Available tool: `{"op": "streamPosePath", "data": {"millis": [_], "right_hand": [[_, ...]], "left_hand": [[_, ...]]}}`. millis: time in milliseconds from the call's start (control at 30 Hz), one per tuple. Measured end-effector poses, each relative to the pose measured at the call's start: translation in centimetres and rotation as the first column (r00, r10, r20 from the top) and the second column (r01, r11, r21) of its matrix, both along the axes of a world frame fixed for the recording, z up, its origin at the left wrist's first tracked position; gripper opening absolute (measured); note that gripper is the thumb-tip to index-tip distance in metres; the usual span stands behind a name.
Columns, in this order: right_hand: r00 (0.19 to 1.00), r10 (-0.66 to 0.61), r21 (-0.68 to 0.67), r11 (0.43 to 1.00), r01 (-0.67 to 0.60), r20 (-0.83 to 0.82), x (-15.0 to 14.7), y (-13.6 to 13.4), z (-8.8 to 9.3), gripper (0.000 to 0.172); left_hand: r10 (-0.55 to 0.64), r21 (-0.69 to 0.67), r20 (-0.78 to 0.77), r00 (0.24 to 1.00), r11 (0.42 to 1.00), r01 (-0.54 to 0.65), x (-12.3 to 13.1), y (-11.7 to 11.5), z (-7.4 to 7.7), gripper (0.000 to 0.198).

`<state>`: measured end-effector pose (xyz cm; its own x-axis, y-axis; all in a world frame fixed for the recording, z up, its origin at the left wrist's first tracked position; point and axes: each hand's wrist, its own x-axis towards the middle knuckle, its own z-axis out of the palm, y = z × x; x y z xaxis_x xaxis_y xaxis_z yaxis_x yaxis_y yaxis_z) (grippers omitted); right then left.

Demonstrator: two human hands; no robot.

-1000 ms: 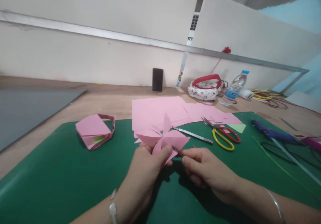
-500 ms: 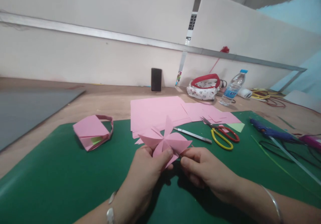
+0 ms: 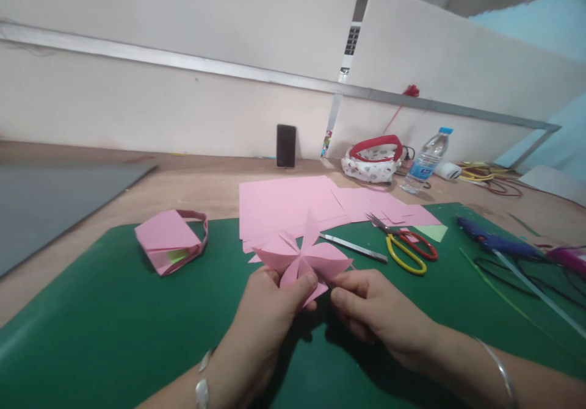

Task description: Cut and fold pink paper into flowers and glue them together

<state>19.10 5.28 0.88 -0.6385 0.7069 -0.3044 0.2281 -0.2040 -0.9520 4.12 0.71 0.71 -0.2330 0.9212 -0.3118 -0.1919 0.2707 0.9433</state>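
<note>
Little had changed over the last second. The pink folded-paper pinwheel [image 3: 302,257] had sat slightly lower and nearer the body, and the right hand [image 3: 375,311] had closed the small gap to its lower right flap. In judgement, the work on that flap was a fine adjustment in progress, not a new step.

The pinwheel was held just above the green cutting mat [image 3: 114,323], in front of the loose pink paper sheets [image 3: 284,204], and was not resting on the tabletop.

Left hand [image 3: 274,308]: it came up from below with the palm turned inward. The thumb was pressed on the centre of the pinwheel and the other fingers were behind it, so the fingers were clamped on the paper.

Right hand: the knuckles were up and the wrist lay low over the mat. Thumb and forefinger were pinched together on the edge of the lower right flap. Whether anything thin lay between them could not be made out.

Lying untouched beyond the hands were the yellow- and red-handled scissors [image 3: 405,250] and a slim metal blade [image 3: 354,247]. A folded pink paper box [image 3: 169,241] sat to the left.
</note>
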Motion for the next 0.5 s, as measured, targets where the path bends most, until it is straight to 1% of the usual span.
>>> {"op": "streamPosePath", "data": {"millis": [133,267,433,500], "right_hand": [[1.000,-0.010,-0.013,1.000,0.010,0.002,-0.06,0.06,0.07,0.022],[1.000,0.002,-0.001,1.000,-0.002,0.012,0.06,0.19,0.07,0.018],[1.000,0.026,0.003,1.000,-0.026,-0.011,0.10,0.15,0.23,0.020],[0.999,0.026,0.001,1.000,-0.026,-0.021,0.09,0.09,0.16,0.021]], "left_hand": [[-0.009,0.003,-0.024,1.000,1.000,0.009,-0.12,0.05,0.11,0.013],[-0.023,0.005,-0.045,0.999,1.000,0.024,-0.12,0.14,0.13,0.016],[-0.085,0.051,-0.009,0.996,0.995,0.085,-0.02,0.04,-0.18,0.019],[-0.094,0.047,-0.007,0.996,0.994,0.094,-0.07,0.04,-0.30,0.020]]}}
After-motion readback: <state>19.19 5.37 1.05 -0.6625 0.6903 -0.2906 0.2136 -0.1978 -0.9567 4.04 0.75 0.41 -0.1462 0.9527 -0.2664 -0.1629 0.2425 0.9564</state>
